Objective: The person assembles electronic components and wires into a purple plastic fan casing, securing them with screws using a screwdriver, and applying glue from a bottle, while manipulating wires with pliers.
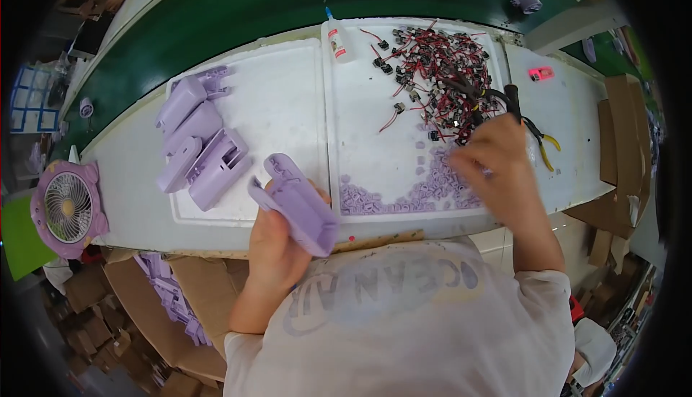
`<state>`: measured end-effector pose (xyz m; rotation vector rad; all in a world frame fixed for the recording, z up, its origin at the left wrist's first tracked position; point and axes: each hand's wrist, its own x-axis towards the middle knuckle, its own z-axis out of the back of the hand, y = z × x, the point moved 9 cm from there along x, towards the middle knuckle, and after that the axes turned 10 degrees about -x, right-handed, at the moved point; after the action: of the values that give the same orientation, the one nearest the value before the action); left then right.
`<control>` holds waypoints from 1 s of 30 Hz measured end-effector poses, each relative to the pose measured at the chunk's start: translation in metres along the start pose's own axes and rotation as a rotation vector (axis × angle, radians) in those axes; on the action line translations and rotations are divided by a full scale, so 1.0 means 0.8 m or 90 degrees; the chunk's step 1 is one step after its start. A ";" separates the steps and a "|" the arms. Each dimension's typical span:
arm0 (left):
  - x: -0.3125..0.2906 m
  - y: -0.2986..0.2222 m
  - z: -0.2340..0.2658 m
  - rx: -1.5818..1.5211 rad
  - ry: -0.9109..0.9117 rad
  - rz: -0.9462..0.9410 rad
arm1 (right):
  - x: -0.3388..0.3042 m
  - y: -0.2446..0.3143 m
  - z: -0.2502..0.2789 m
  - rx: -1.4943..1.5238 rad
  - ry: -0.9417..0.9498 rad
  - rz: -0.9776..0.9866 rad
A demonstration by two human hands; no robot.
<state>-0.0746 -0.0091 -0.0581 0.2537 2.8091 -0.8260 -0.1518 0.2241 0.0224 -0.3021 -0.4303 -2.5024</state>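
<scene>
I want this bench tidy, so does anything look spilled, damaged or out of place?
Nothing looks clearly spilled or damaged. Slightly odd: a wired part lies apart, left of the tangled pile in the right tray, and small purple pieces are strewn along that tray's near side, unlike the purple housings grouped at the left tray.

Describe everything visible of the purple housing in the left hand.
The purple housing looks like plastic: an elongated, hollow shell with raised walls, rounded corners and small moulded details inside its upper end. It slants from upper left to lower right in the picture. The left hand grips it near the front edge of the table.
</scene>
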 end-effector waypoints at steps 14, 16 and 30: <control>0.009 0.032 -0.034 0.032 0.028 0.120 | 0.035 0.062 -0.029 0.058 0.035 0.032; 0.011 0.034 -0.041 0.069 0.045 0.114 | 0.035 0.067 -0.035 0.313 0.058 -0.057; 0.005 0.039 -0.038 -0.073 0.073 0.191 | 0.043 0.102 -0.010 0.351 0.048 0.128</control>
<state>-0.0761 0.0341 -0.0502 0.7032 2.8098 -0.5975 -0.1334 0.1398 0.0446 -0.0277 -0.9753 -2.0905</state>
